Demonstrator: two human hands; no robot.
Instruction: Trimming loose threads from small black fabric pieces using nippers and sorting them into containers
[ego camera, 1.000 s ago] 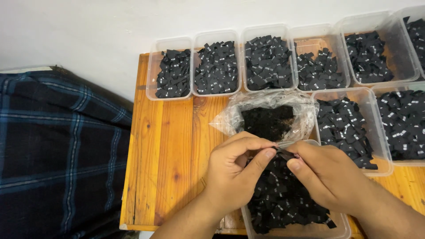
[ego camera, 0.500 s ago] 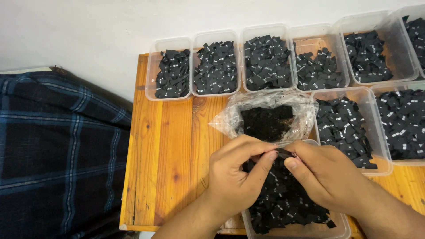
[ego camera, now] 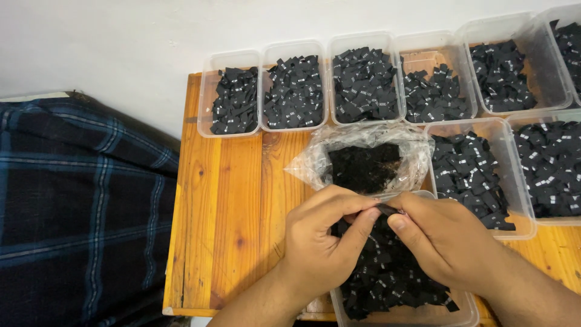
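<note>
My left hand (ego camera: 321, 242) and my right hand (ego camera: 445, 239) meet above a clear plastic tub (ego camera: 402, 315) heaped with small black fabric labels. Both pinch the same small black label (ego camera: 385, 210) between thumb and fingers, right where the hands touch. Just beyond the fingertips lies a crumpled clear plastic bag (ego camera: 363, 160) holding a dark stack of labels.
A wooden table (ego camera: 233, 212) carries a back row of clear tubs (ego camera: 295, 91) filled with black labels, and two more tubs (ego camera: 478, 175) at the right. A dark blue plaid cloth (ego camera: 78, 206) lies left of the table, against a white wall.
Both hands have stayed over the front tub, with only a slight shift of the fingers around the small label. Nothing else has moved.
</note>
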